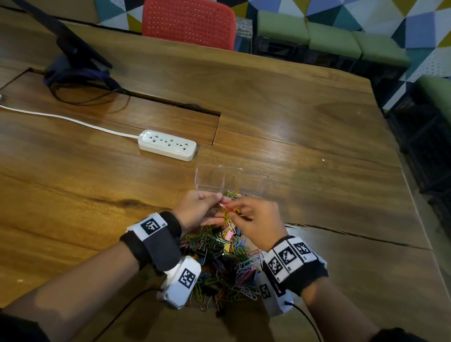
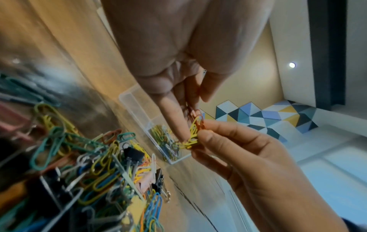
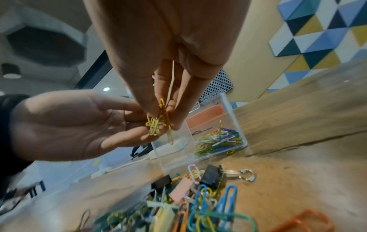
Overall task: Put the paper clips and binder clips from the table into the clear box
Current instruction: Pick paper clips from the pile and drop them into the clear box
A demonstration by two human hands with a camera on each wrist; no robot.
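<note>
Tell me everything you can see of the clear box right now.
The clear box is a small rectangular container of transparent plastic, open on top, standing upright on the wooden table just beyond both hands and the loose clip pile. A shallow layer of coloured paper clips lies inside. Neither hand touches it.

The right hand [image 3: 158, 47] hangs from above, its fingers [image 3: 155, 102] pinching a tangle of yellow paper clips [image 3: 157, 124] together with the left hand [image 3: 65, 125]. Behind them the clear box [image 3: 228, 141] on the wooden table [image 3: 298, 180] holds coloured clips; a black binder clip [image 3: 212, 174] lies in the near pile.
</note>
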